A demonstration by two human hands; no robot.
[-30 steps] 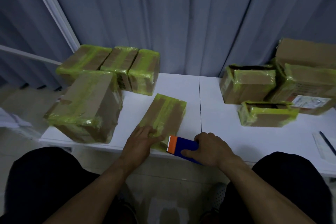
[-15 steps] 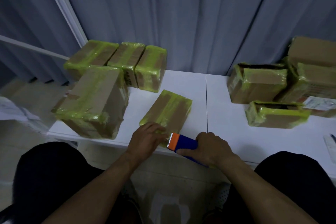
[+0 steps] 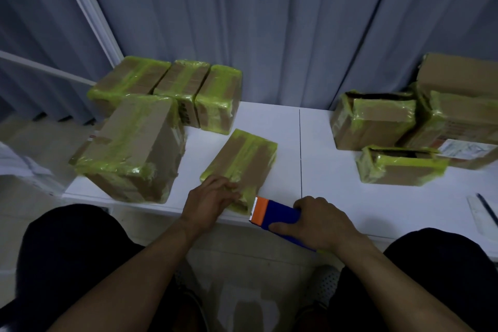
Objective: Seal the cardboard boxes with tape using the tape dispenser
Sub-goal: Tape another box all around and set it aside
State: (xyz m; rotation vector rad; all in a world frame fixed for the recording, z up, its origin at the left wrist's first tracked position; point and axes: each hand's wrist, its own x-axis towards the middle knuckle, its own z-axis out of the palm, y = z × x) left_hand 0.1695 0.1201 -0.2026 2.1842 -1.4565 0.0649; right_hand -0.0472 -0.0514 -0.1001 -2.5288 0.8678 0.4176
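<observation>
Blue tape dispenser [image 3: 277, 217] beside a taped cardboard box [image 3: 242, 162] at the counter [image 3: 318, 170] edge
The flat brown box, banded in yellow-green tape, lies skewed; the dispenser, gripped by the right hand [image 3: 320, 224], points its orange toothed head at the box's near end.

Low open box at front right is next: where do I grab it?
Probably take the low open box by its left end, coming from the left: that end looks free, while taller boxes crowd its back and right. Its top gapes, so avoid pressing there.
</observation>
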